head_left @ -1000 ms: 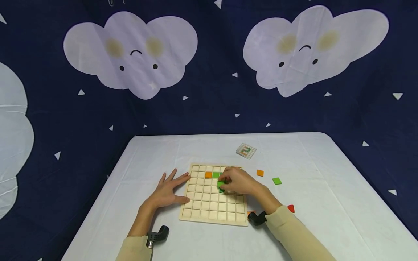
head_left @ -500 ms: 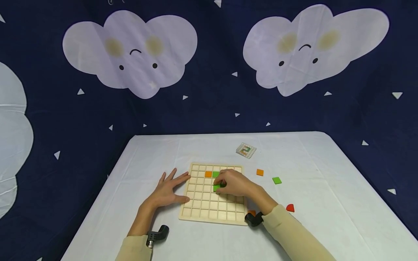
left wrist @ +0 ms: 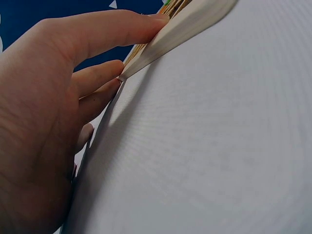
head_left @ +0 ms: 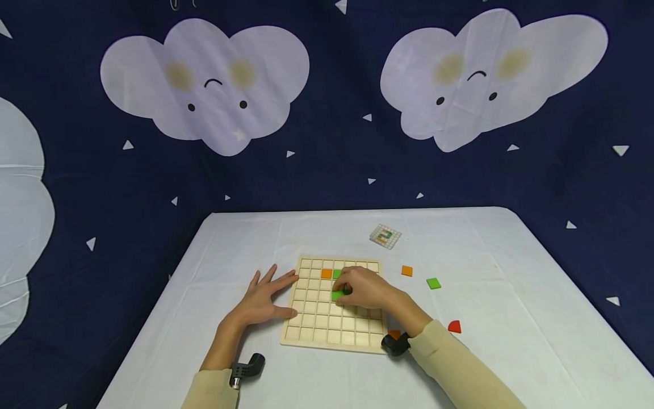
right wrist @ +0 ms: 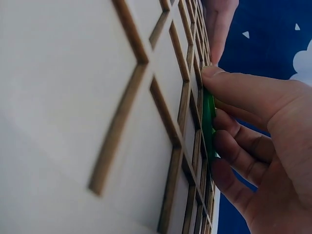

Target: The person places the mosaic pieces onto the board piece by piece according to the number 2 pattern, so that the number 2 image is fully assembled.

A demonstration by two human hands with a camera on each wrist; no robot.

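Note:
A wooden grid board (head_left: 334, 339) lies on the white table. My left hand (head_left: 258, 301) spreads its fingers along the board's left edge, thumb and fingertips touching the rim; the left wrist view shows its fingers (left wrist: 119, 29) against that edge. Over the board, my right hand (head_left: 368, 287) pinches a green square tile (head_left: 337, 296) at the grid, below the row of placed tiles. In the right wrist view the thumb and fingers surround green tile edges (right wrist: 208, 122) close on the slots. An orange tile (head_left: 326, 274) and a green tile (head_left: 336, 274) sit in cells; the right hand hides cells beside them.
A pattern card (head_left: 385, 236) lies behind the board. To the right are loose pieces: an orange square (head_left: 406, 271), a green square (head_left: 433, 283) and a red rounded piece (head_left: 455, 326). Another orange piece (head_left: 394, 334) shows beside the right wrist camera (head_left: 395, 345).
My right hand has shifted slightly left with the green tile, which now lies lower and flatter over the grid. The left hand keeps its place on the board's edge.

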